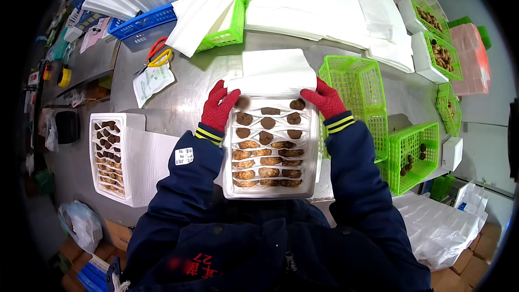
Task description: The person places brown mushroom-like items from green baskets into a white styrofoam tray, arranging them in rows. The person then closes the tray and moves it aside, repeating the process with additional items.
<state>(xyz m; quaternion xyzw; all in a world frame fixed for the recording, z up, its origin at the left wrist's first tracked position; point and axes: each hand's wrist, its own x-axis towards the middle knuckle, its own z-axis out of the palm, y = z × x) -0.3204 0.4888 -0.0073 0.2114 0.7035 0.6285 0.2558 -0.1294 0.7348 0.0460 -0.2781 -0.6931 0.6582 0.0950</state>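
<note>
A white foam box (228, 158) stands before me, holding rows of mushrooms between folds of white paper. Dark brown round caps (268, 123) fill the upper rows, and paler, tan mushrooms (269, 161) lie in the lower ones. My left hand (219, 105), in a red glove, pinches the left end of a folded white paper sheet (271, 83) at the box's far end. The sheet's right end is in the grip of my red-gloved right hand (327, 99). Just beside my left fingertips a brown mushroom (243, 102) looks blurred.
Left stands a second foam box of mushrooms (95, 162). Scissors (160, 57) lie on a printed packet (152, 83). Green crates (352, 105) flank me on the right, one with a few mushrooms (407, 164). Paper stacks (304, 4) and a blue crate (146, 20) line the back.
</note>
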